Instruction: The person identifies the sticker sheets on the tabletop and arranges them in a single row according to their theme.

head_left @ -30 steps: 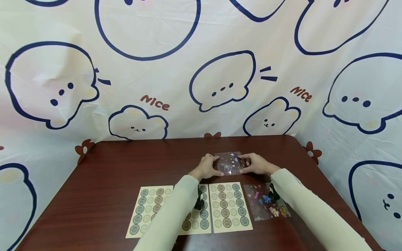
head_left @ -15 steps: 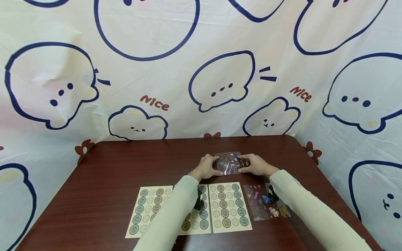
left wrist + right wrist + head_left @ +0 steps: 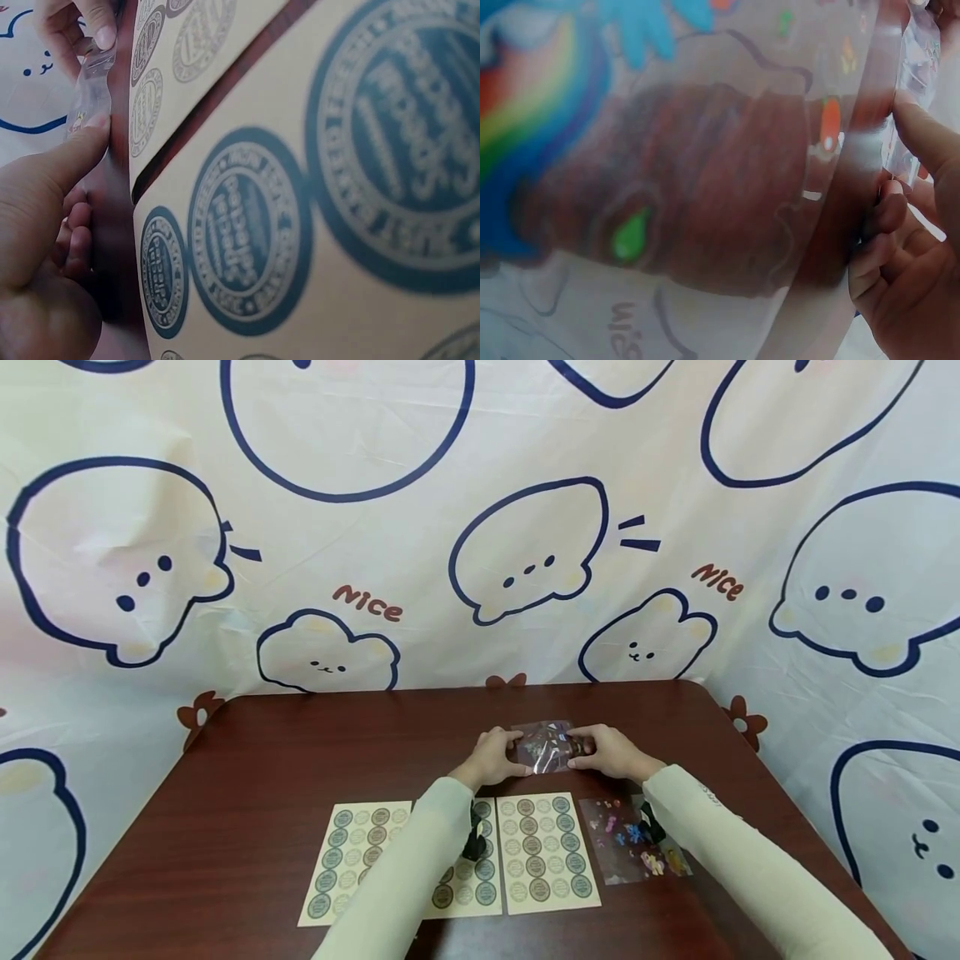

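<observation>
A small clear plastic sheet (image 3: pixel 545 748) with little printed pictures is held up close over the far part of the table, bowed and catching the light. My left hand (image 3: pixel 491 757) pinches its left edge, thumb on the near side. At the opposite edge, my right hand (image 3: pixel 613 752) grips it between thumb and fingers. In the left wrist view the clear plastic (image 3: pixel 94 84) shows as a curved strip between both hands. The right wrist view has my right hand (image 3: pixel 911 262) with its thumb against the shiny plastic (image 3: pixel 917 67) and the other fingers curled behind.
Cream sheets of round stickers (image 3: pixel 551 852) lie side by side nearer me, partly under my left sleeve (image 3: pixel 408 881). Right of them rests another clear sheet (image 3: pixel 618 860) with colourful pony stickers, partly under my right forearm. A patterned cloth (image 3: pixel 420 635) hangs behind the table (image 3: pixel 210 827).
The clear sheet has gone from flat to bowed between my hands, its glare now a bright patch. Both hands keep nearly the same place; the view has tilted very slightly.
</observation>
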A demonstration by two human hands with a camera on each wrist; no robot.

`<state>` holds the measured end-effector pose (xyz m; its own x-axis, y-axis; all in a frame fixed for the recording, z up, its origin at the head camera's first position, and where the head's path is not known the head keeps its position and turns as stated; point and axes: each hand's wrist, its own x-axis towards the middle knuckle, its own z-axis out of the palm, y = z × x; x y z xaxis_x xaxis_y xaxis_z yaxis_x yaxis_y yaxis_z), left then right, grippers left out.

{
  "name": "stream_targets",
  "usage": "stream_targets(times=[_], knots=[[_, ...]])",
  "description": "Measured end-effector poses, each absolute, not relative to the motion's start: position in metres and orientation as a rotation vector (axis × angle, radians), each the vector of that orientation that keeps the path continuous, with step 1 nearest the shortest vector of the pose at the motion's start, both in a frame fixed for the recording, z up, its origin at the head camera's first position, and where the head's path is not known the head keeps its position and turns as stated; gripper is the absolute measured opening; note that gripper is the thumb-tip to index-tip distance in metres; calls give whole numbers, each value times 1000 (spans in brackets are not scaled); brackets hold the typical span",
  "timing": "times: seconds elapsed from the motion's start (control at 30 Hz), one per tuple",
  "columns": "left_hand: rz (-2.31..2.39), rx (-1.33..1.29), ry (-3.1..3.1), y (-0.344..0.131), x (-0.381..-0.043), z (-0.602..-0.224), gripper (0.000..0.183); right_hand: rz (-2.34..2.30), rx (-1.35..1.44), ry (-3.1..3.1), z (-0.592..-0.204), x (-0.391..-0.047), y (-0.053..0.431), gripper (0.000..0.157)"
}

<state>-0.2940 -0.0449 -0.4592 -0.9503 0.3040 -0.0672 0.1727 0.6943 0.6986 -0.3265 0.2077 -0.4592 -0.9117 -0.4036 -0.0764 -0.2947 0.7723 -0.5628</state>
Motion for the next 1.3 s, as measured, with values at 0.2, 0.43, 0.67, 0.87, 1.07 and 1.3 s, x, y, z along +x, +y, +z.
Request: stream_targets(times=[0.2, 0.43, 0.67, 0.87, 1.07, 1.3], knots=[[1121, 367, 2735, -44, -294, -461, 71, -846, -554, 2770, -459, -330, 206, 59], [1139, 354, 2745, -43, -293, -464, 69, -864, -560, 2754, -458, -329, 203, 59], [1177, 350, 2751, -41, -293, -465, 68, -895, -554, 2745, -461, -329, 205, 58], [1181, 352, 2759, -40, -293, -465, 69, -922, -564, 2738, -464, -329, 207, 57], [1194, 354, 2742, -40, -292, -463, 67, -938, -582, 2732, -465, -331, 209, 56], [1208, 349, 2724, -41, -293, -463, 66, -957, -594, 2714, -464, -332, 207, 57]])
